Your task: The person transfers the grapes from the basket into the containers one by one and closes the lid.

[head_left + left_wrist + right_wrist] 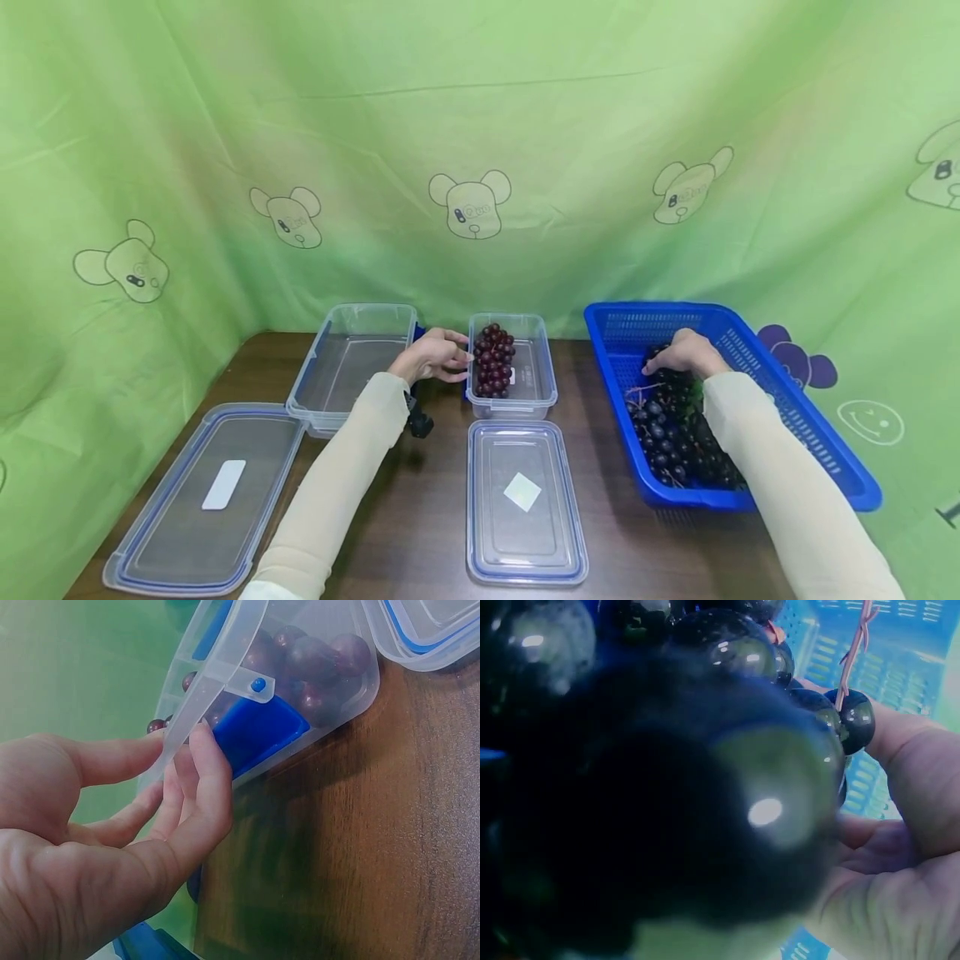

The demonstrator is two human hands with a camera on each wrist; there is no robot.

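My left hand (438, 354) pinches the left rim of a small clear plastic container (534, 367), thumb and fingers on either side of the wall in the left wrist view. A bunch of red grapes (493, 362) lies in that container's left part. At the right, my right hand (688, 353) reaches into a blue basket (615, 367) and grips dark grapes at the far end of the pile. In the right wrist view its thumb and palm (885, 900) show beside the dark grapes (727, 645); a blurred near grape hides most of the fingers.
A larger clear container (322, 379) stands left of my left hand. Its likely lid (202, 533) lies at the front left, and a smaller lid (525, 542) lies before the small container. A green curtain (570, 250) hangs behind the brown table (405, 533).
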